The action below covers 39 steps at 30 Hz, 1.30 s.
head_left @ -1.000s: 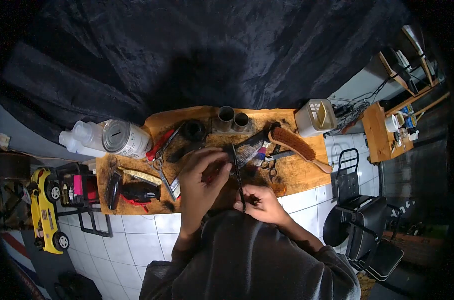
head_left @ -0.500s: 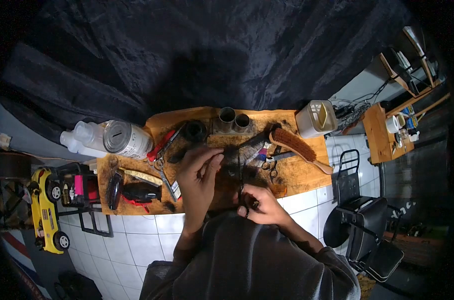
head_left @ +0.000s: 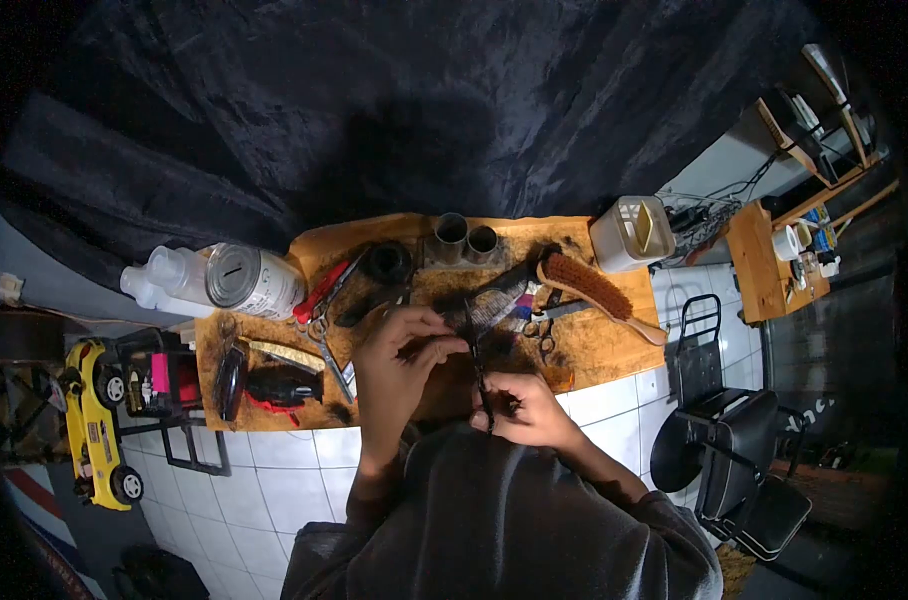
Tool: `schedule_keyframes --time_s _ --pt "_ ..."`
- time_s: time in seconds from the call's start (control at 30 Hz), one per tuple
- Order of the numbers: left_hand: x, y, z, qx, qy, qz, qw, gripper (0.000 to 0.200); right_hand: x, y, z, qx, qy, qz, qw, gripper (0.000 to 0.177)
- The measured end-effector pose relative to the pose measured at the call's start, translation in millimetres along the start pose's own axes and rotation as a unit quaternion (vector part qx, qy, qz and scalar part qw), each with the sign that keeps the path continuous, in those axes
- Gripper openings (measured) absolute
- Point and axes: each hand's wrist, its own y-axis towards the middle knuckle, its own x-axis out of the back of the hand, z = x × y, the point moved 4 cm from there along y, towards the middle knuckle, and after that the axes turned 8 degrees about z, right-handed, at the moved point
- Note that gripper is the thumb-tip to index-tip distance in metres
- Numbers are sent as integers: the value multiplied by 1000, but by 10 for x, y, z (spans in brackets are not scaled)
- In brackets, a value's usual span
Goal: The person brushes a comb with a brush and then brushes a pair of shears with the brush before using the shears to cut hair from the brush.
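My right hand [head_left: 519,408] is closed around a thin, long black tool [head_left: 479,370], held upright close to my body; its exact kind does not show. My left hand [head_left: 404,350] is curled, thumb and fingertips drawn together at the tool's upper part. Whether something small is pinched there is too dark to tell. Beyond the hands, a wooden-handled brush [head_left: 594,295] with brown bristles lies on the wooden table [head_left: 624,360]. Scissors [head_left: 542,338] rest near it, and a second pair of scissors [head_left: 321,340] lies left of my left hand.
Loose dark hair is scattered over the tabletop. At the left stand a white can [head_left: 254,283] and clear bottles [head_left: 164,275]; a black hair clipper [head_left: 232,380] lies in front. Two metal cups [head_left: 452,232] and a pale container [head_left: 632,235] are at the back. Right is a black chair [head_left: 739,440].
The black tool has risen and stands more plainly in view. My left fingertips have moved right and slightly down to it. The table things stay put.
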Motion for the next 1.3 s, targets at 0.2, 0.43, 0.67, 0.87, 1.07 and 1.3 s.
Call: schedule_keyframes --time_s 0.2,0.43,0.67,0.87,1.07,1.3 --pt "29 46 -39 -7 55 -9 998 22 -10 -21 -69 -72 16 14 997 4" --pt "65 98 39 2 145 -34 989 22 -22 13 -254 -61 207 38 976 10" --pt "-1 223 355 24 176 41 983 47 151 1 -303 -61 261 -18 963 29" --pt "-228 315 348 -24 398 168 902 73 238 -19 -295 -70 196 -52 977 41" --pt "-272 412 460 -6 429 192 882 58 231 -2 -398 -36 111 -57 991 35" --pt "-221 561 576 2 374 174 911 35 344 44 -378 -57 112 -70 990 32"
